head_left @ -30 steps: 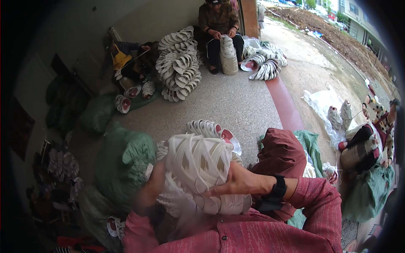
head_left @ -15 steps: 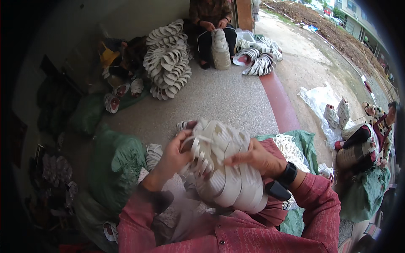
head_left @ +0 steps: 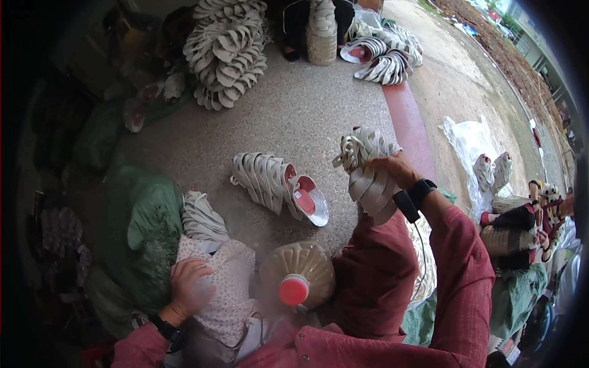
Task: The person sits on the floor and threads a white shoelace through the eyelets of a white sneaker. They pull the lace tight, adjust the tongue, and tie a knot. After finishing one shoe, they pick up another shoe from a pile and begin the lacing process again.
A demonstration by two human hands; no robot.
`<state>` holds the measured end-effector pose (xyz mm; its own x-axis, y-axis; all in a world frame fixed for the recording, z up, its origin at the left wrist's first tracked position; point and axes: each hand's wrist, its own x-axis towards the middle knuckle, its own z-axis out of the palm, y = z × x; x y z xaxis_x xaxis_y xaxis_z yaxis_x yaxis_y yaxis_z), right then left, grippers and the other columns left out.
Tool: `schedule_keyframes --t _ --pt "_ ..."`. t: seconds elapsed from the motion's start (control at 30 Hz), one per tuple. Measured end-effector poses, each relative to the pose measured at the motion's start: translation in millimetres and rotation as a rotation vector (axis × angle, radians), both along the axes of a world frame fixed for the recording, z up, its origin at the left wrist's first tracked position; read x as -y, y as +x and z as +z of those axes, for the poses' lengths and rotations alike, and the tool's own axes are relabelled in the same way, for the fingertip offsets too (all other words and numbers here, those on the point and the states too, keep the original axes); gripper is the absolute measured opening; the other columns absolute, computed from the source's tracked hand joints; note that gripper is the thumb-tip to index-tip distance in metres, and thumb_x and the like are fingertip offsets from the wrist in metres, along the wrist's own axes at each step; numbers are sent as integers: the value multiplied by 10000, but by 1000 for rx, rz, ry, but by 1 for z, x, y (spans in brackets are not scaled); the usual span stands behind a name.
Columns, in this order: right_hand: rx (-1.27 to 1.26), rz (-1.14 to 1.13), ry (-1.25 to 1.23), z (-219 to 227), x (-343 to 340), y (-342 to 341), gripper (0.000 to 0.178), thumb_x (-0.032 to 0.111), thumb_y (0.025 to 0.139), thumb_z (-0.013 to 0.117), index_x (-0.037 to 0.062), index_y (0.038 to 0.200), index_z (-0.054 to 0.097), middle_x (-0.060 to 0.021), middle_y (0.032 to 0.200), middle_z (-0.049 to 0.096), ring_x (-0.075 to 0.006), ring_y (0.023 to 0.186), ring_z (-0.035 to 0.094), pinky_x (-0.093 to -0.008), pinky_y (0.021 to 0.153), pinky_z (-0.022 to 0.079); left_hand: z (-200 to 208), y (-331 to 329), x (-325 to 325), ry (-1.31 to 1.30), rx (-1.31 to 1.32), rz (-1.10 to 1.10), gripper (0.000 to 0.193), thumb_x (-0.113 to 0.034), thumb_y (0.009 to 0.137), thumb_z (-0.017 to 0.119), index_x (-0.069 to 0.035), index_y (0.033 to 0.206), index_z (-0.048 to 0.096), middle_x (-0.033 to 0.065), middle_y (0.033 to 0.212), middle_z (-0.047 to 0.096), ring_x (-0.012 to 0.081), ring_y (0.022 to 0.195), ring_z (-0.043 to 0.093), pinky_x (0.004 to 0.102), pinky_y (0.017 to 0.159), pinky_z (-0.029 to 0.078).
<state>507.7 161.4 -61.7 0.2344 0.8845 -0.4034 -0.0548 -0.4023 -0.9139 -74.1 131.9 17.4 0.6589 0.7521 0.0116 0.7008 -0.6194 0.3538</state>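
Observation:
My right hand (head_left: 399, 170) grips a white woven-strap shoe (head_left: 371, 175), lifted over the floor above my right knee. Loose strap ends dangle at the shoe's far left side. My left hand (head_left: 190, 285) lies with fingers extended on the flower-patterned cloth (head_left: 218, 300) over my left leg, holding nothing. Between my legs stands a large clear plastic jug (head_left: 307, 260) with a red cap (head_left: 294, 289). Ahead on the floor lies a pair of woven shoes (head_left: 270, 187) with red insoles. Another bundle of woven straps (head_left: 204, 218) rests beyond the cloth.
Green sacks (head_left: 144, 233) bulge at my left. A tall heap of woven shoes (head_left: 227, 52) stands at the far left; more shoes (head_left: 386, 66) lie beside a seated person's jug (head_left: 322, 46). White straps (head_left: 423, 260) sit by my right leg. Another person works at right near clear plastic sheeting (head_left: 466, 144).
Both hands were on the woven shoe in front of me. My left hand has let go and dropped to the cloth; my right has carried the shoe forward and right, exposing the jug.

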Motion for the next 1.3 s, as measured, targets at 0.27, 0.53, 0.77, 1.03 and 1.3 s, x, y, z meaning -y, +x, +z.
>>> schedule_keyframes --t 0.27,0.53,0.77,1.03,1.3 --pt "-24 -44 -82 -140 -34 5 259 174 788 748 -29 948 727 -105 873 707 -182 724 679 -309 648 549 -3 -5 -18 -43 -20 44 291 -220 708 705 -100 972 683 97 1112 639 324 1105 571 428 944 410" --pt "350 119 -456 -283 -30 -4 498 391 882 691 -27 1148 640 -112 978 696 -208 789 672 -345 648 544 -5 -12 -22 -74 -21 52 335 -190 676 701 -113 1002 697 93 1142 649 314 1096 590 440 937 427" --pt "85 574 -330 -225 22 -10 315 242 970 583 -8 1161 573 -74 939 600 -177 944 641 -325 719 543 -15 -18 -21 -147 229 40 532 -326 808 694 -52 1250 582 135 1274 586 320 1201 533 436 1022 386" --pt "335 665 -290 26 107 -76 594 408 942 597 -38 1329 539 -193 1319 576 -266 1207 539 -395 1038 395 -104 -46 52 -1523 1034 780 661 -571 1005 419 -48 1408 458 101 1440 467 187 1330 420 308 1116 327" --pt "1225 836 220 48 193 -165 716 368 930 592 91 1530 316 -239 1502 367 -434 1326 404 -530 1104 317 -269 -136 -39 -351 150 529 491 -117 839 646 -38 1309 528 133 1353 525 300 1234 521 384 1064 396"
